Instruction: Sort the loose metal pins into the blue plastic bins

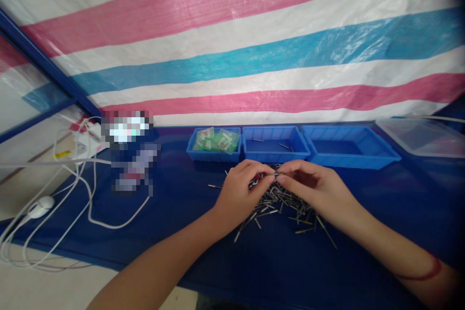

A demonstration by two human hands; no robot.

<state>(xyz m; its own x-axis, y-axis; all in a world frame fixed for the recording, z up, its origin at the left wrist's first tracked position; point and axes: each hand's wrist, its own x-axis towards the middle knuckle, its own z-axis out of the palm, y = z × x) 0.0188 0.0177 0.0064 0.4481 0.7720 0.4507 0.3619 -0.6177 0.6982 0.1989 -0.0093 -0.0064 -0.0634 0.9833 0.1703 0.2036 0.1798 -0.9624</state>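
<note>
A heap of thin metal pins lies on the blue table top. Over the heap, my left hand and my right hand meet fingertip to fingertip. Both are pinched on one small metal pin held between them. My left fingers are curled, and more pins may be tucked under them, though I cannot tell. A red band sits on my right forearm.
Three blue bins stand behind the heap: the left bin holds green packets, the middle bin a few pins, the right bin nothing visible. A clear tray is far right. White cables trail at left. A striped tarp hangs behind.
</note>
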